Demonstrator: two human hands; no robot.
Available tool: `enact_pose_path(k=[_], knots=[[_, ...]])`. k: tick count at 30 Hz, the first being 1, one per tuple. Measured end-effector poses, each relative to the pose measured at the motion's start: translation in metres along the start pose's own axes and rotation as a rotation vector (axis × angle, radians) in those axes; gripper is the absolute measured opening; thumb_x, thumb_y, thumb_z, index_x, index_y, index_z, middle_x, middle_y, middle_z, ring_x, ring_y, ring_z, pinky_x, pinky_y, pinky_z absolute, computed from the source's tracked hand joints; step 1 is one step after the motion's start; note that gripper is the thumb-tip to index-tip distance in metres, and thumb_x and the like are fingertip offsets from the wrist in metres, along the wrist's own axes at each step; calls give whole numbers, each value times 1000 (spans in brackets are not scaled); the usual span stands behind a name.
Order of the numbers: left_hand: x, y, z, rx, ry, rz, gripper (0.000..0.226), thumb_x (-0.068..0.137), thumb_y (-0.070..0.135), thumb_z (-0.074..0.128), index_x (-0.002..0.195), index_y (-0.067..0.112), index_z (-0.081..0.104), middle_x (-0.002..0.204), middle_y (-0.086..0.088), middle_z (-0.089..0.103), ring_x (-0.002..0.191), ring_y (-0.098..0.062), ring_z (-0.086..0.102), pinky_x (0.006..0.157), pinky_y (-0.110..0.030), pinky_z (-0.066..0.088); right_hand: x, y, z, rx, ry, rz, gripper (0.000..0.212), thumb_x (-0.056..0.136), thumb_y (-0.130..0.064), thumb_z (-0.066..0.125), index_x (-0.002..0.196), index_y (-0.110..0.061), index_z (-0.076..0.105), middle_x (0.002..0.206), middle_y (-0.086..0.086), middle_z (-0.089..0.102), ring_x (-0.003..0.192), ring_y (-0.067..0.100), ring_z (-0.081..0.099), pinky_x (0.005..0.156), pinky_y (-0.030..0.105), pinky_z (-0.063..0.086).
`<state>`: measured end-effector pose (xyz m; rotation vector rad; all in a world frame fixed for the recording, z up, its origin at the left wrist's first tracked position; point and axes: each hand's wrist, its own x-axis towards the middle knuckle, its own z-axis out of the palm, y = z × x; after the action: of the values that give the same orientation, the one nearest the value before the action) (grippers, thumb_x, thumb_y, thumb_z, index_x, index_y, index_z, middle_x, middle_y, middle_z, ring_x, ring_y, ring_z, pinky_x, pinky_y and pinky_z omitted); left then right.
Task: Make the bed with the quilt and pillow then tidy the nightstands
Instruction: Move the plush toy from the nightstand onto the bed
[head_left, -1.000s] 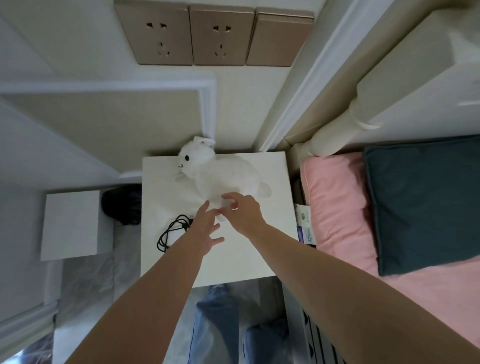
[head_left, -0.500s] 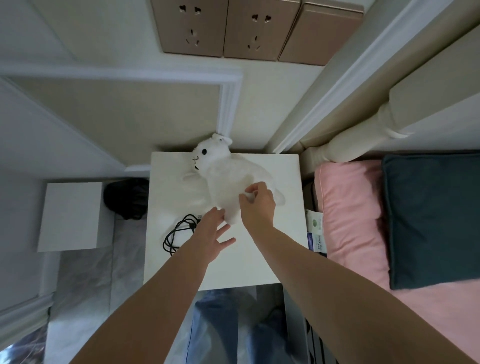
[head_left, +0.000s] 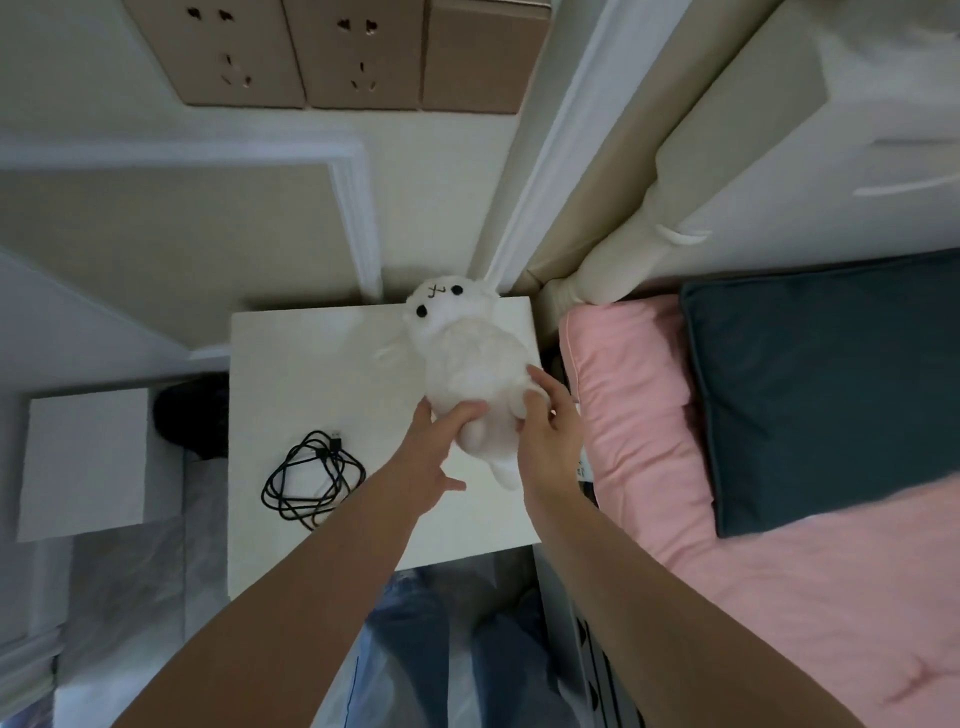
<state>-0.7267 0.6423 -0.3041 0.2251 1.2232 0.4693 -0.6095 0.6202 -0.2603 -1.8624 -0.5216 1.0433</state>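
Left hand (head_left: 434, 457) gripping the lower body of the white plush rabbit (head_left: 467, 364), fingers curling round it; right hand (head_left: 550, 441) clasping the opposite side. Rabbit lying face-up toward the nightstand's (head_left: 311, 358) back right corner. Coiled black cable (head_left: 311, 480) sitting untidied near the left front edge. Bed apparently made: pink quilt (head_left: 779, 597) spread, dark pillow (head_left: 831, 384) placed. Nightstand tidying seemingly underway.

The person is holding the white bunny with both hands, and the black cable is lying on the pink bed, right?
Not quite. The head view shows the coiled black cable on the white nightstand, not on the pink bed. The rest is right: the left hand and right hand both hold the white bunny.
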Motion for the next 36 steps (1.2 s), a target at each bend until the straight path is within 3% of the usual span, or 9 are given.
enact_pose_path(k=[3, 11, 14, 16, 20, 23, 27, 33, 36], knots=[[1, -13, 37, 89, -45, 7, 86, 63, 43, 81, 135, 47, 36, 134, 11, 51, 122, -24, 51, 94, -61, 45, 2, 0, -38, 68, 81, 3, 31, 94, -15, 49, 114, -29, 68, 117, -10, 66, 108, 8, 63, 92, 32, 56], [0, -52, 144, 131, -165, 23, 77, 71, 20, 78, 133, 46, 42, 127, 8, 59, 110, -23, 63, 77, -51, 59, 9, 11, -155, 119, 209, 52, 32, 97, -15, 49, 120, -29, 67, 124, -4, 63, 109, 17, 64, 91, 35, 56], [7, -51, 174, 152, -174, 47, 81, 68, 18, 80, 134, 46, 42, 131, 6, 57, 112, -27, 61, 78, -54, 57, 26, 5, -181, 38, 175, 21, 32, 99, -16, 49, 123, -29, 65, 127, -2, 59, 110, 17, 63, 92, 29, 55], [17, -52, 196, 145, -204, 86, 80, 69, 17, 79, 133, 47, 42, 132, 6, 57, 112, -27, 62, 79, -56, 56, 44, 0, -200, -45, 144, -39, 31, 100, -24, 49, 126, -35, 62, 125, -7, 54, 109, 16, 62, 98, 32, 52], [35, -41, 233, 235, -185, 275, 84, 73, 15, 76, 137, 50, 35, 136, 9, 52, 120, -24, 55, 89, -53, 54, 79, -8, -221, -335, 140, -137, 37, 97, -29, 52, 134, -34, 56, 125, -3, 40, 100, 6, 54, 103, 31, 45], [45, -38, 252, 382, -33, 328, 74, 79, 22, 72, 140, 40, 33, 132, 3, 52, 120, -25, 53, 100, -50, 47, 98, -6, -226, -512, 98, -186, 45, 93, -26, 61, 137, -34, 53, 144, 2, 29, 123, 14, 44, 109, 29, 39], [57, -46, 250, 456, -52, 391, 61, 79, 23, 75, 121, 51, 41, 116, 11, 60, 110, -18, 60, 95, -46, 52, 117, 10, -223, -658, -56, -139, 56, 94, -37, 58, 147, -37, 38, 156, 4, 22, 140, 23, 29, 112, 29, 29], [73, -48, 256, 472, 6, 287, 76, 82, 29, 72, 140, 50, 27, 124, 8, 52, 107, -26, 59, 79, -50, 59, 141, 14, -222, -735, -143, -96, 57, 102, -36, 45, 153, -37, 21, 163, 7, 11, 144, 20, 27, 114, 24, 22], [95, -42, 269, 497, 19, 310, 74, 83, 36, 68, 144, 42, 26, 127, 1, 54, 105, -27, 61, 78, -50, 59, 162, 10, -224, -772, -146, -91, 56, 102, -36, 45, 153, -36, 22, 162, 9, 12, 147, 23, 20, 117, 30, 20]])
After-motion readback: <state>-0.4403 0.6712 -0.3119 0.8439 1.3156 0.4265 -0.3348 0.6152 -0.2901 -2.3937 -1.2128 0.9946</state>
